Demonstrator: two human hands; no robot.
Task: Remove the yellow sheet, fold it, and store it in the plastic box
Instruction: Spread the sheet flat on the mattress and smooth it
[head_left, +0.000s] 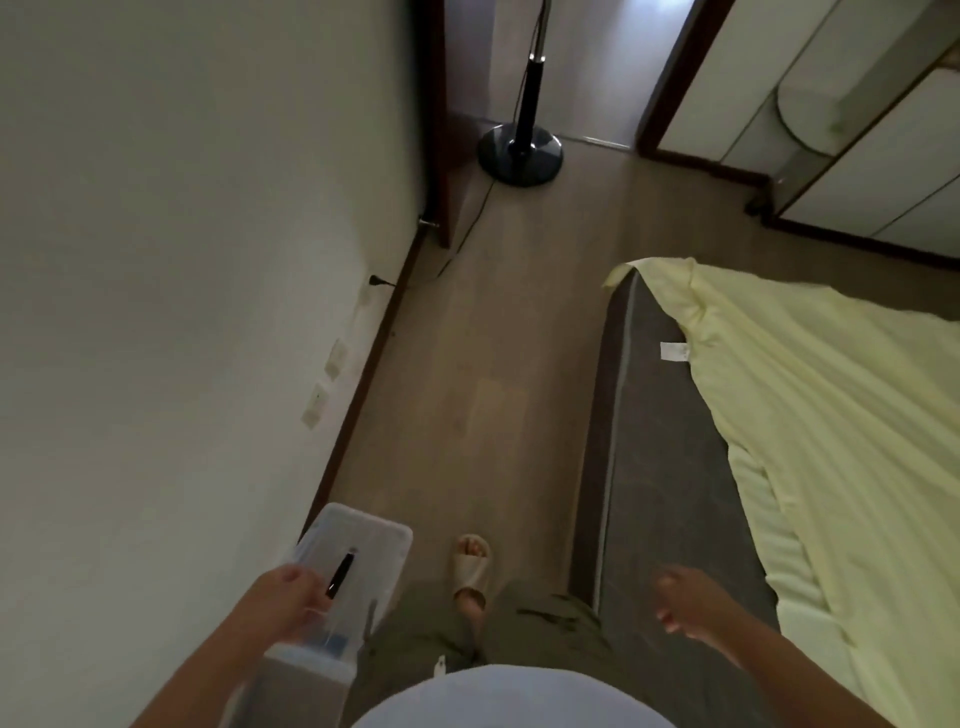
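The pale yellow sheet (810, 415) lies loose over the grey mattress (649, 457) on the right, with one corner pulled back so bare mattress shows. A clear plastic box (337, 587) sits low at the left by the wall, its lid tilted up. My left hand (283, 597) grips the edge of that lid. My right hand (691, 603) hangs in the air beside the mattress edge, fingers loosely apart and holding nothing.
A white wall (182, 260) with sockets runs along the left. A black fan stand (519, 150) and its cord stand at the far end of the wooden floor (467, 364). White wardrobe doors (857, 130) are at the upper right. My sandalled foot (470, 566) is between box and bed.
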